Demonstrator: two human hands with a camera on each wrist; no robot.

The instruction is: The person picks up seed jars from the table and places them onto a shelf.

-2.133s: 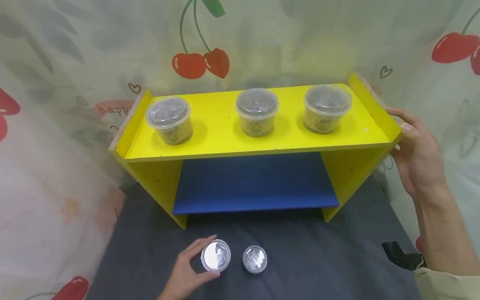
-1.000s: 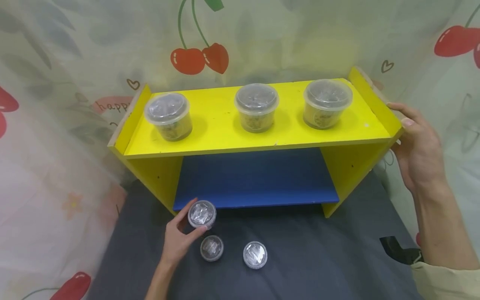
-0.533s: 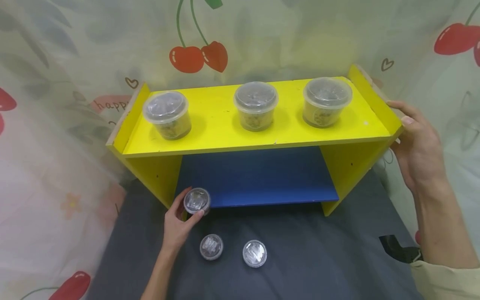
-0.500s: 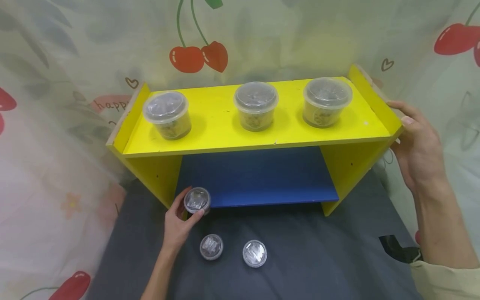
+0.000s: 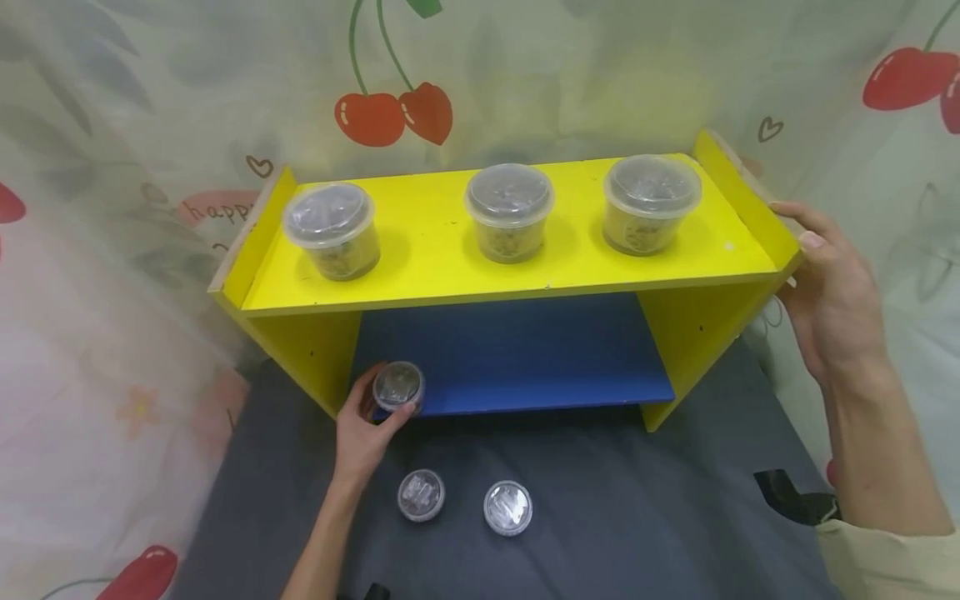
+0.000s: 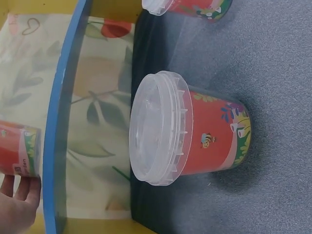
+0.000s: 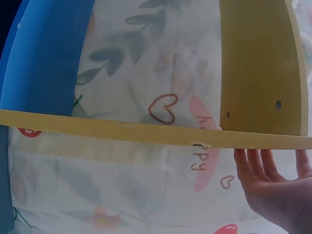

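Observation:
My left hand (image 5: pixel 362 433) grips a small round plastic tub (image 5: pixel 398 387) between thumb and fingers, at the front left of the blue shelf (image 5: pixel 517 358). In the left wrist view this tub (image 6: pixel 18 151) shows a red, flower-printed label, and it is at the shelf's level. Whether it touches the board I cannot tell. Two similar lidded tubs, a left one (image 5: pixel 421 495) and a right one (image 5: pixel 507 507), stand on the dark cloth. My right hand (image 5: pixel 836 300) touches the rack's yellow right side panel (image 5: pixel 742 204); in the right wrist view its fingertips rest against the outer face.
On the yellow top board (image 5: pixel 427 242) stand three larger lidded tubs: left (image 5: pixel 332 233), middle (image 5: pixel 509 212) and right (image 5: pixel 651 204). Grey cloth (image 5: pixel 615 500) covers the table. A printed curtain (image 5: pixel 570 75) hangs behind and at both sides.
My left hand has set one tub down on the cloth, left of the other, and carried another tub up and forward to the blue shelf's front edge. My right hand stays at the panel.

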